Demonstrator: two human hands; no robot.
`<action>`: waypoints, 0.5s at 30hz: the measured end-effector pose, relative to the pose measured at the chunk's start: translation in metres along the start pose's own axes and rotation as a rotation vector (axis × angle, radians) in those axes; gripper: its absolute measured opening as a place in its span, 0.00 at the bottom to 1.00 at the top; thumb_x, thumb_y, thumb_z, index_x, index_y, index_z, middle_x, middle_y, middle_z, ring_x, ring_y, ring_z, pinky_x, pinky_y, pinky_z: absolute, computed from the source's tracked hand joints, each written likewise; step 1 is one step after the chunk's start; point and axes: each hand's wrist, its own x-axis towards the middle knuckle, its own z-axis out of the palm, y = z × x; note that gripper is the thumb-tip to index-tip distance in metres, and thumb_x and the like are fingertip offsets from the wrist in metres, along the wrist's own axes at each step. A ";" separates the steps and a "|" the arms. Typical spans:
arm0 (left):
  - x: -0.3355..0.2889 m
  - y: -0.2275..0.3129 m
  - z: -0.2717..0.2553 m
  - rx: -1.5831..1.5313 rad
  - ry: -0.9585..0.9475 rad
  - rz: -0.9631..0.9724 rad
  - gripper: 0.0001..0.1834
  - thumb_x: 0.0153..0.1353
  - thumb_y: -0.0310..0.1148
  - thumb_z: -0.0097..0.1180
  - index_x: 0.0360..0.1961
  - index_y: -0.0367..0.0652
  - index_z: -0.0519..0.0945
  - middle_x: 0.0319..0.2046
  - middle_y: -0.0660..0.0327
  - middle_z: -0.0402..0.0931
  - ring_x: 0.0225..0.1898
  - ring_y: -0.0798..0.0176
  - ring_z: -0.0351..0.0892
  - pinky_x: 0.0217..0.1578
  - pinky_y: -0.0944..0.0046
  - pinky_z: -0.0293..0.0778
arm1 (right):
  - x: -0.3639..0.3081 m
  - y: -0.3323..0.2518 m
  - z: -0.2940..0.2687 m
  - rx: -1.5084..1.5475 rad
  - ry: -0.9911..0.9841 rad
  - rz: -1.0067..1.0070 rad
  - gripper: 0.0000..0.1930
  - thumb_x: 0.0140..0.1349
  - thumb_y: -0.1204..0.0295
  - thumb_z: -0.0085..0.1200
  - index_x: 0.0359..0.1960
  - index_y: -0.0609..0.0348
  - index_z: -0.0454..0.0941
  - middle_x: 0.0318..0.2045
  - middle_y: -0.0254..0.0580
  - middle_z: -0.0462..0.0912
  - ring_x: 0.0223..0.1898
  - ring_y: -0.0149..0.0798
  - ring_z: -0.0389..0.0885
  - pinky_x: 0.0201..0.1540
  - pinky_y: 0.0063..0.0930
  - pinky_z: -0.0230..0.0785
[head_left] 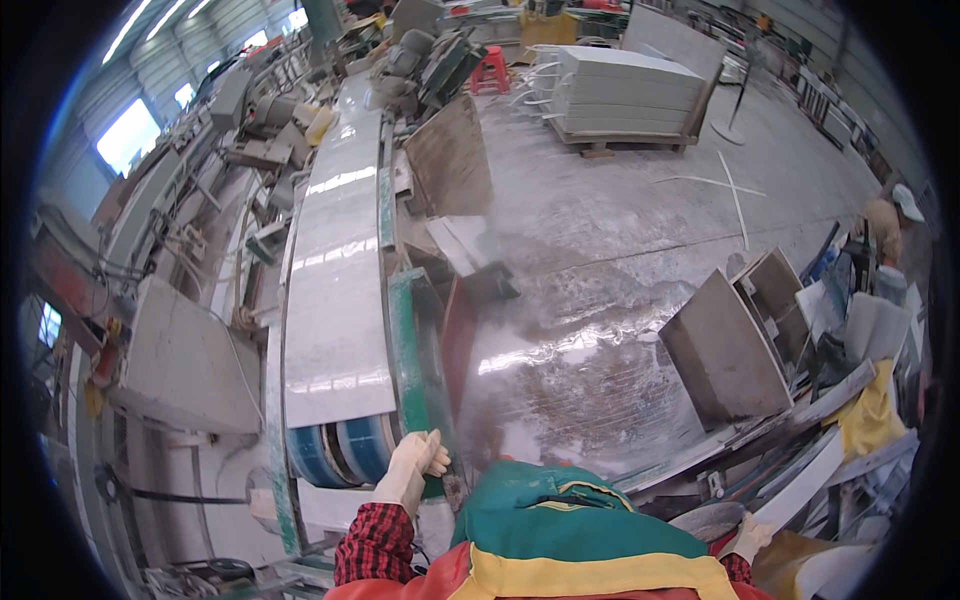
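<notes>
My left hand (412,468), in a pale glove, rests at the near end of a green machine rail (407,340) with its fingers curled over the edge. Beside it, a long white polished slab (335,310) lies on the conveyor. Under the slab's near end show the blue bands of a roller (362,447). My right hand (748,540), gloved too, is low at the right, beside a grey rounded object (708,520). Its fingers are stretched out, and I see nothing held in them. I wear a green apron (570,510) with a yellow band.
Offcuts and a yellow cloth (873,412) crowd the right side, near a standing brown board (725,350). Farther off are a stack of white slabs (630,95), a red stool (490,70) and a bending person (885,230). A stone block (188,355) stands left of the conveyor.
</notes>
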 end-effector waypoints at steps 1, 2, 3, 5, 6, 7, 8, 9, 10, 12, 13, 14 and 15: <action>0.000 -0.004 -0.001 -0.024 0.003 0.004 0.25 0.72 0.48 0.43 0.33 0.34 0.79 0.25 0.53 0.83 0.19 0.57 0.80 0.24 0.61 0.79 | 0.013 0.004 0.004 0.120 -0.113 0.025 0.45 0.48 0.63 0.71 0.68 0.55 0.60 0.58 0.65 0.70 0.53 0.65 0.75 0.53 0.52 0.73; 0.000 -0.007 -0.001 -0.047 0.005 0.008 0.25 0.72 0.48 0.43 0.33 0.35 0.79 0.25 0.54 0.83 0.19 0.58 0.80 0.24 0.61 0.78 | 0.020 0.012 0.011 0.175 -0.106 -0.001 0.40 0.50 0.65 0.68 0.64 0.60 0.62 0.53 0.63 0.72 0.49 0.60 0.76 0.51 0.48 0.73; 0.001 -0.009 0.000 -0.074 -0.008 0.018 0.25 0.72 0.49 0.44 0.33 0.35 0.79 0.25 0.54 0.83 0.20 0.58 0.81 0.25 0.62 0.79 | 0.026 0.017 0.018 0.231 -0.101 -0.029 0.35 0.52 0.66 0.64 0.60 0.64 0.64 0.49 0.61 0.74 0.45 0.54 0.77 0.48 0.44 0.73; -0.001 -0.013 0.000 -0.126 -0.022 0.042 0.25 0.71 0.50 0.47 0.32 0.36 0.78 0.25 0.54 0.82 0.22 0.60 0.81 0.27 0.64 0.79 | 0.025 0.023 0.019 0.569 -0.048 -0.137 0.26 0.51 0.69 0.61 0.51 0.68 0.70 0.41 0.55 0.77 0.40 0.48 0.78 0.44 0.41 0.73; -0.003 -0.013 -0.003 -0.130 -0.022 0.058 0.25 0.71 0.51 0.48 0.32 0.36 0.78 0.25 0.54 0.82 0.23 0.60 0.82 0.28 0.65 0.79 | 0.007 0.019 0.000 0.431 -0.079 -0.260 0.24 0.49 0.70 0.61 0.48 0.68 0.72 0.39 0.53 0.76 0.40 0.47 0.77 0.43 0.40 0.72; -0.004 -0.015 -0.006 -0.157 -0.038 0.068 0.25 0.71 0.51 0.48 0.33 0.36 0.78 0.25 0.54 0.82 0.23 0.61 0.82 0.28 0.65 0.79 | 0.005 0.012 -0.011 0.446 -0.113 -0.285 0.22 0.48 0.70 0.60 0.45 0.67 0.73 0.37 0.51 0.75 0.40 0.46 0.76 0.43 0.39 0.72; -0.005 -0.016 -0.007 -0.183 -0.055 0.078 0.25 0.71 0.51 0.48 0.33 0.36 0.78 0.26 0.54 0.82 0.24 0.61 0.82 0.28 0.66 0.79 | 0.003 0.005 -0.021 0.461 -0.152 -0.311 0.20 0.47 0.70 0.60 0.43 0.66 0.74 0.36 0.49 0.75 0.40 0.45 0.76 0.43 0.38 0.71; -0.006 -0.015 -0.002 -0.214 -0.090 0.085 0.24 0.71 0.51 0.48 0.33 0.36 0.77 0.26 0.54 0.83 0.24 0.61 0.82 0.28 0.66 0.79 | 0.017 0.002 -0.032 0.620 -0.186 -0.230 0.19 0.46 0.70 0.59 0.41 0.65 0.74 0.36 0.48 0.74 0.41 0.44 0.75 0.44 0.37 0.70; -0.010 -0.015 0.003 -0.278 -0.063 0.113 0.24 0.71 0.51 0.48 0.35 0.36 0.78 0.29 0.54 0.83 0.26 0.62 0.83 0.30 0.66 0.80 | 0.034 -0.011 -0.038 0.633 -0.194 -0.126 0.21 0.45 0.69 0.59 0.43 0.63 0.75 0.38 0.46 0.75 0.40 0.45 0.76 0.44 0.38 0.70; -0.015 0.003 0.013 -0.341 -0.120 0.136 0.24 0.71 0.50 0.48 0.36 0.36 0.78 0.30 0.54 0.83 0.27 0.63 0.83 0.31 0.67 0.80 | 0.016 -0.027 -0.048 0.847 -0.251 -0.030 0.31 0.45 0.67 0.60 0.55 0.59 0.72 0.50 0.50 0.75 0.45 0.49 0.76 0.48 0.44 0.70; -0.022 0.009 0.013 -0.390 -0.125 0.147 0.24 0.71 0.50 0.48 0.36 0.36 0.78 0.30 0.54 0.83 0.27 0.63 0.83 0.32 0.67 0.80 | -0.022 -0.070 -0.059 0.951 -0.300 0.000 0.36 0.45 0.67 0.61 0.61 0.58 0.70 0.56 0.52 0.74 0.48 0.51 0.77 0.50 0.48 0.70; -0.023 0.015 0.014 -0.403 -0.194 0.168 0.24 0.71 0.49 0.48 0.40 0.35 0.79 0.33 0.55 0.84 0.30 0.63 0.84 0.36 0.67 0.80 | -0.068 -0.104 -0.071 0.931 -0.211 0.001 0.35 0.46 0.70 0.61 0.62 0.55 0.71 0.56 0.48 0.74 0.50 0.49 0.75 0.52 0.45 0.69; -0.023 0.028 0.023 -0.414 -0.245 0.174 0.23 0.71 0.49 0.48 0.43 0.35 0.79 0.36 0.54 0.83 0.33 0.63 0.84 0.39 0.65 0.79 | -0.054 -0.085 -0.049 1.061 -0.149 -0.048 0.36 0.47 0.70 0.60 0.64 0.50 0.71 0.55 0.43 0.76 0.48 0.46 0.76 0.50 0.44 0.69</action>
